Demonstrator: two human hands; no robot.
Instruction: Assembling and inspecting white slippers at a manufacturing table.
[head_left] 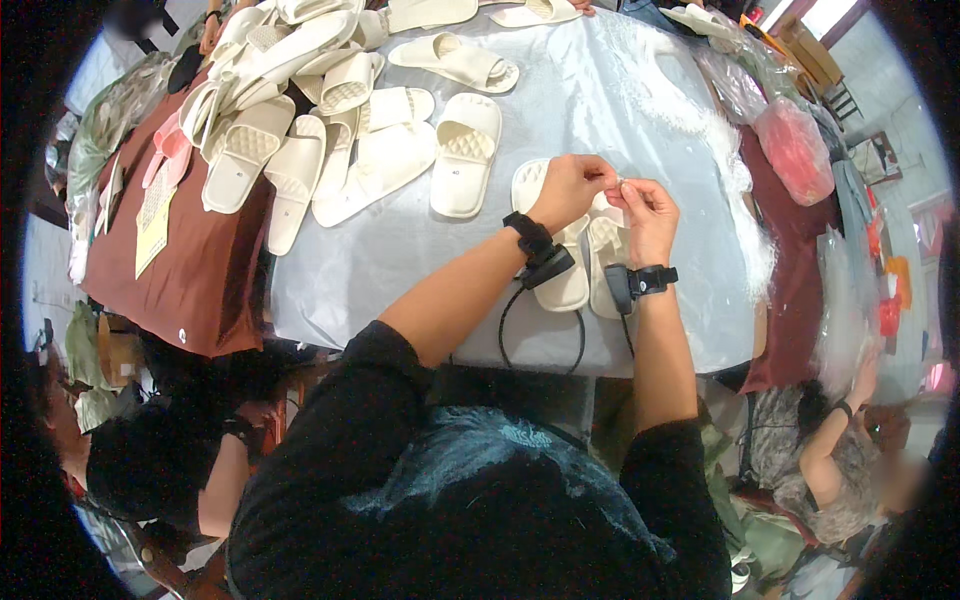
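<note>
My left hand (572,188) and my right hand (648,207) meet fingertip to fingertip over the table. Both are closed in a pinch, at a tiny whitish bit too small to name. Below them a pair of cream slippers lies side by side, toes and straps partly hidden by my hands: the left slipper (562,292) and the right slipper (607,272). My wrists carry black straps with small dark devices, and a cable loops down from the left one. Left of the pair, a single cream slipper (463,180) lies sole down.
Many cream slippers (300,55) are heaped at the far left of the table, which has a clear plastic cover (400,290). A brown cloth (190,270) with pink slippers (170,140) adjoins on the left. Bagged goods (795,150) stand right. Other people sit on both sides.
</note>
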